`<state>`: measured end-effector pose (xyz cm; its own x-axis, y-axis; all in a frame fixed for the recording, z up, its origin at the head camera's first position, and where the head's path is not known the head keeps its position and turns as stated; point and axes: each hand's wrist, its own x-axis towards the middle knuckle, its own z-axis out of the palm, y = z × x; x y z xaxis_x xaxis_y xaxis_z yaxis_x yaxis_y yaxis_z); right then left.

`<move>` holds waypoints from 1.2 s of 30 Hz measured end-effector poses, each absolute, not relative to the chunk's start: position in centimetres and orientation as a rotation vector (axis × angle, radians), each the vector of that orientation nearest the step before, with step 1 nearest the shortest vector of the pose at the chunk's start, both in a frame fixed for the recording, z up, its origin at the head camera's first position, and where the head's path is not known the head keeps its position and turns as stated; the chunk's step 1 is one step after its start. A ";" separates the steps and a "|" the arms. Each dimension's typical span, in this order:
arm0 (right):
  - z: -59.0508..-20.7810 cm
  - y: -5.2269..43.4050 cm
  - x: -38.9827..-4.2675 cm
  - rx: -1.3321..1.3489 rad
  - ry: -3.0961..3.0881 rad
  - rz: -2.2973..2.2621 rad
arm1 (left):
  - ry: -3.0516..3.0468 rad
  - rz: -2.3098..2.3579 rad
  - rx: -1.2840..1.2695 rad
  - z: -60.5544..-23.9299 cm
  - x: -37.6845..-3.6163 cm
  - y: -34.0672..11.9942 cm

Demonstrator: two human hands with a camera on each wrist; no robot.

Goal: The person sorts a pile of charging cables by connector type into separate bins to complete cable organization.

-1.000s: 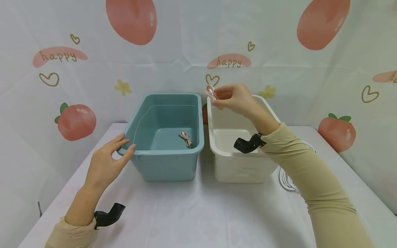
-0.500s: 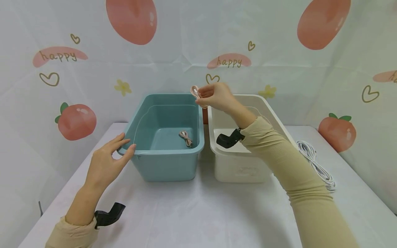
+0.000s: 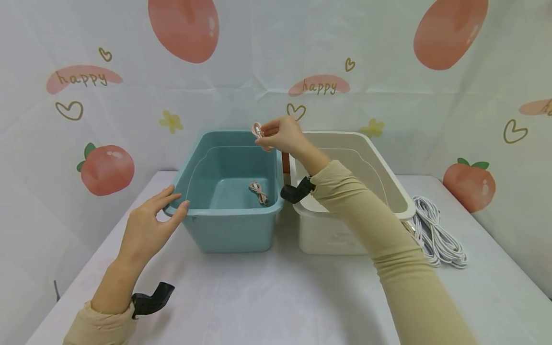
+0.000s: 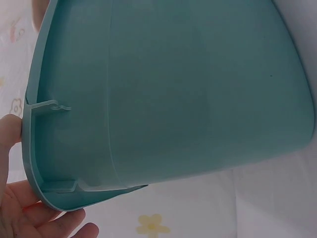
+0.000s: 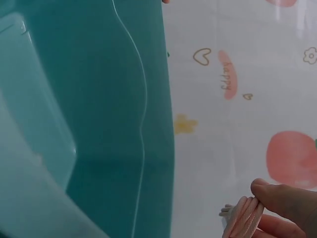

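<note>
My right hand (image 3: 282,135) pinches a coiled pink charging cable (image 3: 257,130) between thumb and fingers, above the back right part of the blue bin (image 3: 233,212). In the right wrist view the cable (image 5: 243,218) shows as a tight bundle with pale connector ends. Another bundled cable (image 3: 258,192), pinkish with a dark end, lies on the blue bin's floor near its right wall. At that bin's front left corner my left hand (image 3: 148,223) rests, thumb and fingertips on the rim; the left wrist view shows the fingers (image 4: 59,225) along the corner's outside.
A white bin (image 3: 340,237) stands to the right of the blue one, a narrow gap between them; my right forearm crosses above it. Coiled white cables (image 3: 437,235) lie on the white tabletop (image 3: 258,297) right of that bin. A patterned backdrop (image 3: 241,62) hangs behind.
My right hand has moved left with the pink cable, from above the white bin to above the blue bin. More of the white cables now shows. My left hand has stayed still.
</note>
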<state>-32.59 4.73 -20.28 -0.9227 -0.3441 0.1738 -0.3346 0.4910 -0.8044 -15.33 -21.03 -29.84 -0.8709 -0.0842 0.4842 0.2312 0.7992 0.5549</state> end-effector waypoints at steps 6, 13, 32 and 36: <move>-20.8 3.5 -32.9 -0.579 2.691 -1.477 | -2.492 -0.852 -0.114 -29.9 -15.3 -21.0; -21.6 2.2 -33.2 -0.549 2.693 -1.442 | -2.490 -0.848 -0.115 -30.0 -15.3 -21.1; -22.9 0.5 -34.3 -0.428 2.778 -1.389 | -2.505 -0.845 -0.095 -29.9 -15.3 -21.0; -23.0 0.6 -34.4 -0.400 2.770 -1.376 | -2.502 -0.847 -0.094 -29.9 -15.4 -21.0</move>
<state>-34.38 0.65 -22.97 -0.9669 -0.2378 0.0929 -0.2177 0.5777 -0.7867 -15.35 -21.02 -29.92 -0.8761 -0.0899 0.4737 0.2162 0.8049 0.5526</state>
